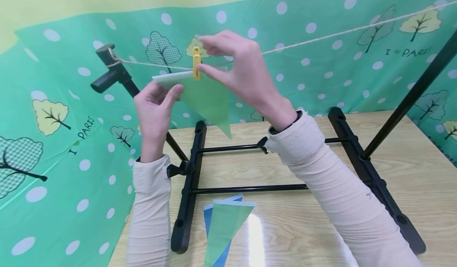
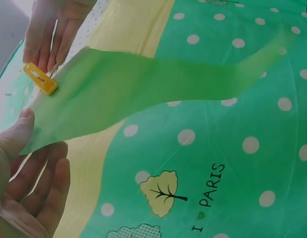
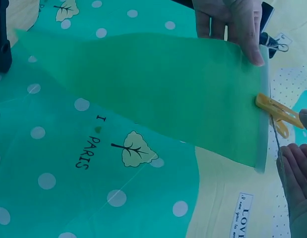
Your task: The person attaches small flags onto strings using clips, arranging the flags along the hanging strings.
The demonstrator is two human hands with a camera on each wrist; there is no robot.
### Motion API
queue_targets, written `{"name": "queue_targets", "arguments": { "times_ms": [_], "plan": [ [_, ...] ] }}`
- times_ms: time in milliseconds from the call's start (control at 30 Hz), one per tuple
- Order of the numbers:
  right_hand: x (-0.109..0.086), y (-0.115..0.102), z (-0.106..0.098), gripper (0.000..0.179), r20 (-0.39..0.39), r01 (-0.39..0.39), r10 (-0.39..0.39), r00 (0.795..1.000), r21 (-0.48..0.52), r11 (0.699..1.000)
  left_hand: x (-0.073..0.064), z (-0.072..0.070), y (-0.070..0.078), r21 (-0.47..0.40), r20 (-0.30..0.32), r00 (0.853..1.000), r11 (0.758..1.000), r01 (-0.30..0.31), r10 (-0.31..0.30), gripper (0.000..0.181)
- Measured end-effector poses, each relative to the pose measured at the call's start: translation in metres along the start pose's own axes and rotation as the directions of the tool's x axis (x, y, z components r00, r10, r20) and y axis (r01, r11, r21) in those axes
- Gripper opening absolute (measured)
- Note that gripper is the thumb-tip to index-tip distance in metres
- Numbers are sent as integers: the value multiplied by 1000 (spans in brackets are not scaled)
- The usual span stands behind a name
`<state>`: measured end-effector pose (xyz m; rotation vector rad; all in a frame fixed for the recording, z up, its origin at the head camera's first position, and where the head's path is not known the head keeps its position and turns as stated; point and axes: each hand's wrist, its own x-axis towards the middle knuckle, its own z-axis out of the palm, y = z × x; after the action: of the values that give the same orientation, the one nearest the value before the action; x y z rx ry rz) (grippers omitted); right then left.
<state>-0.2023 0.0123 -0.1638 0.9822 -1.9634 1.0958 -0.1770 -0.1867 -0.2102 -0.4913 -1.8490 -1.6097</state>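
A green triangular pennant (image 1: 210, 96) with a pale top edge hangs at the string (image 1: 157, 64), tip down. A yellow clothespin (image 1: 196, 62) sits on its top edge at the string. My left hand (image 1: 155, 112) pinches the pennant's upper left corner between thumb and fingers; in the left wrist view the thumb (image 2: 22, 129) lies over the cloth. Beside the clothespin is my right hand (image 1: 242, 62), thumb and fingers spread apart. The right wrist view has its thumb (image 3: 306, 119) at the handle end of the clothespin (image 3: 279, 111), the fingers well away from the other handle.
Green and blue pennants (image 1: 228, 227) lie overlapping on the wooden table (image 1: 285, 219). A black frame (image 1: 250, 189) stands there, its left post (image 1: 130, 85) holding the tied string and its right post (image 1: 410, 92) rising at the right. Patterned green cloth (image 1: 321, 60) hangs behind.
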Motion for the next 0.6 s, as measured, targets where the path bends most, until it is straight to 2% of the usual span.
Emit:
{"name": "queue_targets", "arguments": {
  "times_ms": [167,233,400,600],
  "plan": [
    [-1,-2,-2,40,-11,22,-22,1000,4,1000,-2,-3,-2,-26,-9,1000,1000,10,-10,19],
    [-2,-2,-3,39,-23,54,-54,998,9,999,-3,-4,-2,-27,-13,1000,999,18,-18,19],
    [-7,-1,-4,34,-50,158,-157,986,9,987,-7,-7,-2,23,-18,999,999,30,-29,19],
    [-12,-1,-6,34,-56,184,-183,981,15,983,-11,-10,-6,60,-16,999,998,34,-33,18]
  ]
}}
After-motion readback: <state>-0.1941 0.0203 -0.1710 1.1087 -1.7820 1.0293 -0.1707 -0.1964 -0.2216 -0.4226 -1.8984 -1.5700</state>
